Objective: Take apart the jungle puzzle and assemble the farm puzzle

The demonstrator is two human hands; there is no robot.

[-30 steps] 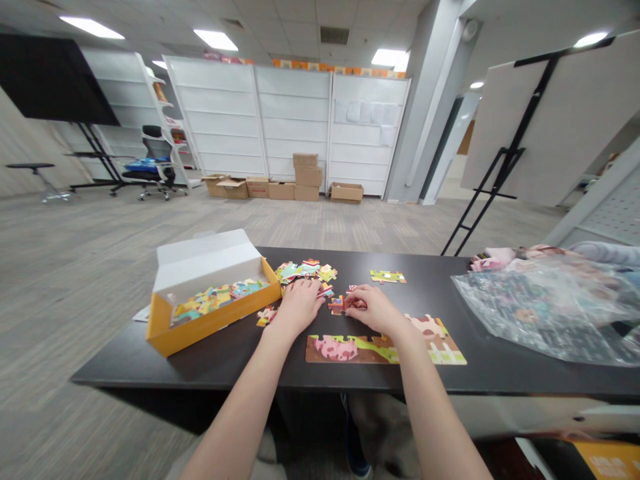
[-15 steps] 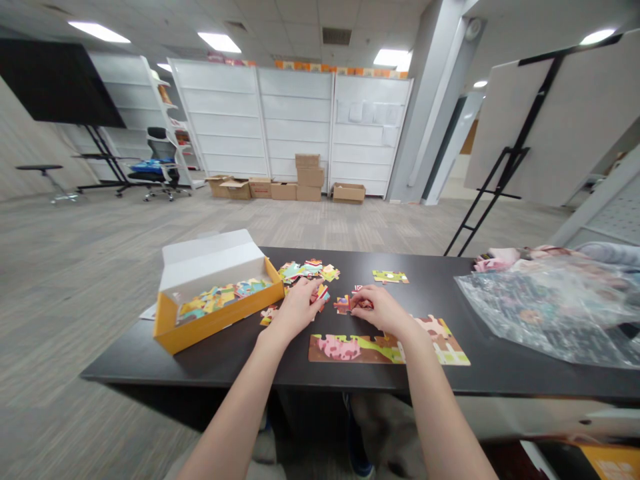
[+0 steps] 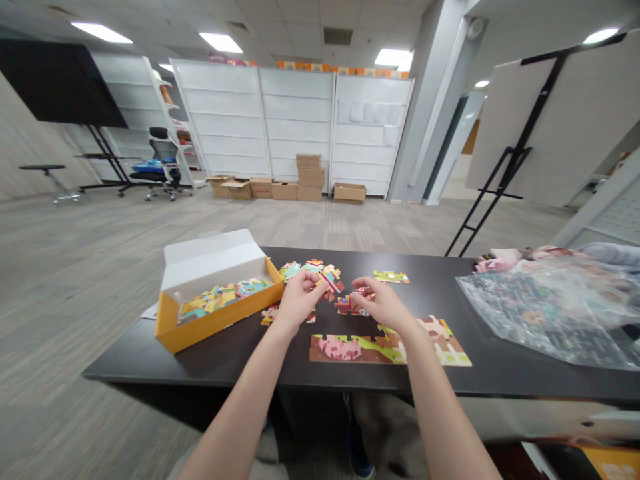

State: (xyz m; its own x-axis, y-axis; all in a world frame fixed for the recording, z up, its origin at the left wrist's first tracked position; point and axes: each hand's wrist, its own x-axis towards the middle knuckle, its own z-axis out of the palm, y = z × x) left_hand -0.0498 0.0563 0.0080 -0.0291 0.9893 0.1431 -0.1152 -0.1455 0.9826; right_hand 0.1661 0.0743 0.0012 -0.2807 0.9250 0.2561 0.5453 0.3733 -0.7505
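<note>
Between the thumb and fingers of my left hand [image 3: 300, 300] is a jigsaw puzzle piece [image 3: 332, 283] with red and white stripes, raised at a tilt above the table. My right hand [image 3: 384, 305] hovers over joined red puzzle pieces [image 3: 345, 306], its thumb and fingers apart around them; the hand hides part of them. Nearer to me lies an assembled puzzle strip [image 3: 367, 350] with a pink pig and a white fence, partly under my right wrist. Loose puzzle pieces [image 3: 295, 270] lie in a pile beyond my left hand, and others [image 3: 269, 315] beside it.
An open yellow box [image 3: 220, 321] with puzzle pieces inside stands at the left. A green piece section [image 3: 391, 276] lies beyond my right hand. A clear plastic bag [image 3: 545, 313] covers the right of the black table [image 3: 200, 367]. Cardboard boxes [image 3: 310, 180] stand by white shelves.
My left hand has raised the striped piece and turned it toward the middle. My right hand's fingers have opened and drawn slightly back from the red pieces.
</note>
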